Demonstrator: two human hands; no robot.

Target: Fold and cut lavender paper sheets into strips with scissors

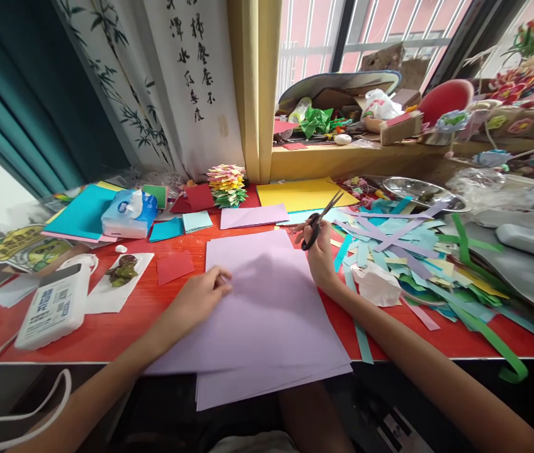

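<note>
You have the lilac paper sheets (267, 314) in front of you, mid-bench (99, 336), their near edges overhanging. Your left hand (211, 288) lies at their left edge, fingers half curled; whether that grip pinches a sheet, I cannot tell. Your right hand (320, 255) is closed round the handles of the black-handled scissors (315, 221), blades pointing far and right, clear of the paper.

This looks like a positioning step, before any cut; as I judge it, a cut would call for flush edges, a firm left grip and the blades turned onto the sheet.

On the right, loose paper strips (403, 242) and a crumpled tissue (375, 284) crowd your scissor arm and could snag. The yellow sheet (305, 194) lies beyond; a red paper square (175, 267) and a tissue pack (130, 212) sit left.
</note>
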